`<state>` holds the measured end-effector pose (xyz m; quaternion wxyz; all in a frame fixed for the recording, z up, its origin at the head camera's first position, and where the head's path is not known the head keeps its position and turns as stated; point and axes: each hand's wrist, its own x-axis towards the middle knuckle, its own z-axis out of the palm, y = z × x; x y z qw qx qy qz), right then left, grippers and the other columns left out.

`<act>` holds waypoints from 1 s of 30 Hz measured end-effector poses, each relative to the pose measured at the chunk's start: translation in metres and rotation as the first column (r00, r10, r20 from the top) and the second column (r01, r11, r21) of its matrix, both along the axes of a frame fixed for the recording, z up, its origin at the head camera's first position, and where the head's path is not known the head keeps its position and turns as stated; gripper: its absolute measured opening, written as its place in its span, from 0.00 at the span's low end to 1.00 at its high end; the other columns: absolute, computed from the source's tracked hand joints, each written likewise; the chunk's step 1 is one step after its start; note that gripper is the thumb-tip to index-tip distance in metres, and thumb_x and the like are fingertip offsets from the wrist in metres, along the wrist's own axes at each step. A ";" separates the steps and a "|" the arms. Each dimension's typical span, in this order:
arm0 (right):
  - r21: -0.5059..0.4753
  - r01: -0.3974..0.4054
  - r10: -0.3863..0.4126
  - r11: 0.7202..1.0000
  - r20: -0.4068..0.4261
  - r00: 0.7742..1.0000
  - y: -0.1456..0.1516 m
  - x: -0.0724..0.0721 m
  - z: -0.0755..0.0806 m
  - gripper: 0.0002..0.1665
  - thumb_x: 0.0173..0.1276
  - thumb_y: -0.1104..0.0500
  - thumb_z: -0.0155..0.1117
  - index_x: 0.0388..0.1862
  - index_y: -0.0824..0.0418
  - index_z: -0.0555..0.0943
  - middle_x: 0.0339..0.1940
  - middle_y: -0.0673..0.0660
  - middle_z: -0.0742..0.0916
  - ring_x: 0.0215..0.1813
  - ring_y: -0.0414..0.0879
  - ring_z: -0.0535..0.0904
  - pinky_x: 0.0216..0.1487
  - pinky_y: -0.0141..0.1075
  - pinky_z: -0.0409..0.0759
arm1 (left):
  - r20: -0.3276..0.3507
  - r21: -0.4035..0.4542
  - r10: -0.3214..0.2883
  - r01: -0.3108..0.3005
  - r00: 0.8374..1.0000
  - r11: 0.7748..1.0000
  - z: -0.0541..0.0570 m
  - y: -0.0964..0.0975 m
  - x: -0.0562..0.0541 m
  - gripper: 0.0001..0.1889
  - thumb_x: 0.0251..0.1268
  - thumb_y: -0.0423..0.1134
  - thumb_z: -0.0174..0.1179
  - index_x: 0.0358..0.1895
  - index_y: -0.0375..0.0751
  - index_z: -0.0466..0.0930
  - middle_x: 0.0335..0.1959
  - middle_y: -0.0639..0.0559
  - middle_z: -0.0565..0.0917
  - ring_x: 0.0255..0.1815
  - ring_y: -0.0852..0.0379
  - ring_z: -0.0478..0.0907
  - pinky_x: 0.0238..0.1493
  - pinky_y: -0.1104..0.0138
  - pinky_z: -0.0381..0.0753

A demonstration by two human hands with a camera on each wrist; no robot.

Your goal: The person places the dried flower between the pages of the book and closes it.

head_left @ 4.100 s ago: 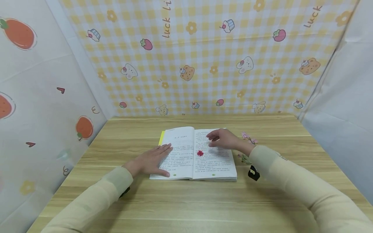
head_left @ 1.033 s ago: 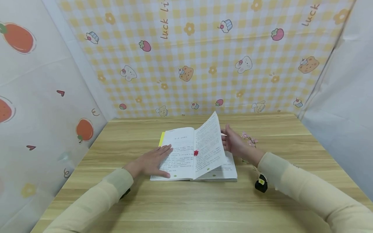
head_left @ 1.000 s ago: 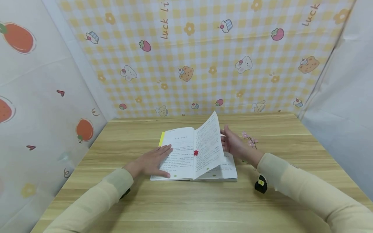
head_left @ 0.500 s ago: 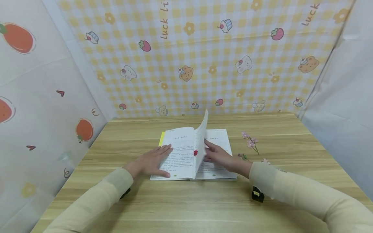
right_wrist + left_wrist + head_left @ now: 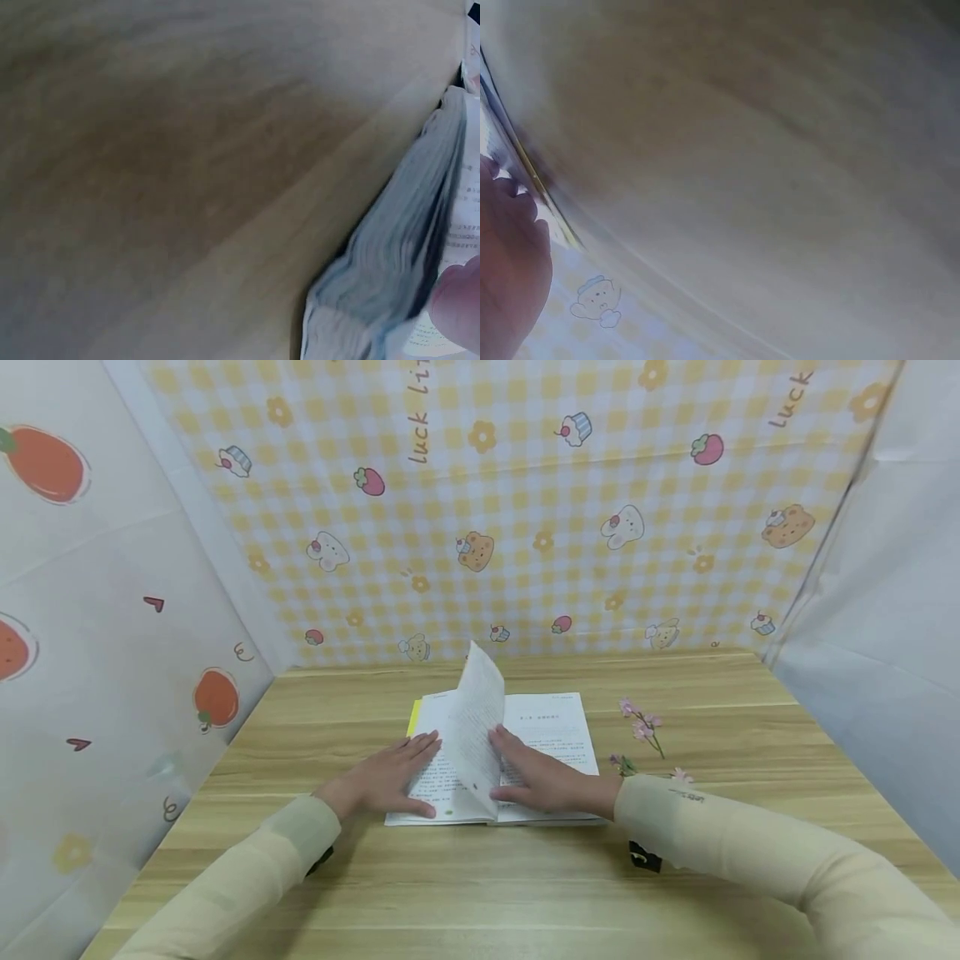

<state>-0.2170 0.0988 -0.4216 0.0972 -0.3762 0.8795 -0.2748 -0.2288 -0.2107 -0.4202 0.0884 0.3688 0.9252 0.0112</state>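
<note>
An open book lies on the wooden table in the head view, a yellow edge showing at its left. One page stands up near the spine, curving over toward the left. My left hand rests flat on the left page, fingers spread. Straight fingers of my right hand touch the raised page from its right side. In the left wrist view, part of the left hand shows by the book's edge. The right wrist view has the book's page edges and a blurred fingertip.
A pink flower sprig lies on the table right of the book. More small blossoms sit partly behind the right sleeve. A yellow checked cloth hangs behind the table, with white sheets at both sides.
My right hand has moved left from the right page's outer edge, swinging the raised page past upright to the left. The red shape near the spine is now out of sight. Left hand stays.
</note>
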 end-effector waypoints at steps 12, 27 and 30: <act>0.205 -0.098 0.134 0.974 -0.170 0.976 -0.007 -0.004 -0.002 0.49 0.74 0.35 0.46 0.80 0.60 0.42 0.80 0.60 0.44 0.79 0.48 0.37 0.75 0.44 0.45 | 0.029 0.189 -0.001 -0.005 1.000 0.982 -0.005 -0.019 -0.005 0.59 0.52 0.71 0.59 0.77 0.36 0.44 0.78 0.39 0.47 0.77 0.42 0.42 0.74 0.50 0.44; 0.341 -0.142 0.236 0.929 -0.251 0.939 -0.012 -0.004 0.002 0.45 0.75 0.34 0.40 0.79 0.60 0.49 0.79 0.65 0.48 0.78 0.55 0.41 0.75 0.47 0.45 | 0.009 0.322 0.117 -0.114 0.993 0.940 0.009 -0.038 0.007 0.72 0.37 0.72 0.69 0.79 0.43 0.32 0.79 0.41 0.43 0.77 0.42 0.42 0.71 0.45 0.49; 0.381 -0.136 0.253 0.914 -0.274 0.928 -0.013 -0.005 0.003 0.45 0.76 0.34 0.39 0.79 0.60 0.49 0.79 0.65 0.50 0.78 0.56 0.42 0.75 0.46 0.45 | 0.001 0.326 0.083 -0.079 0.997 0.942 0.014 -0.032 0.009 0.71 0.39 0.70 0.70 0.78 0.39 0.33 0.79 0.42 0.41 0.78 0.43 0.40 0.72 0.45 0.48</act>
